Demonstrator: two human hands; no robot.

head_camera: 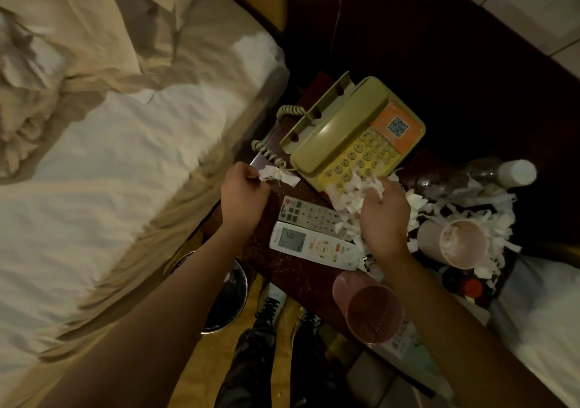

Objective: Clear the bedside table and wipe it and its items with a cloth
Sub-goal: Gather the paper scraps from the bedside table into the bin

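The dark red bedside table [282,266] is strewn with torn white paper scraps [464,206]. My left hand [241,194] pinches a small bunch of scraps [279,176] near the table's left edge, beside the phone cord. Over the heap in front of the yellow-green telephone [348,137], my right hand [383,216] grips a clump of paper scraps [361,192]. Two remote controls lie between my hands: a grey one [307,214] and a white one with a screen [314,246]. No cloth is visible.
A pink cup [373,310] lies on its side at the table's front, another cup [455,241] at the right among scraps. A bottle with a white cap [514,172] lies at the far right. A bed [110,156] is at left, a metal bin [229,297] on the floor below.
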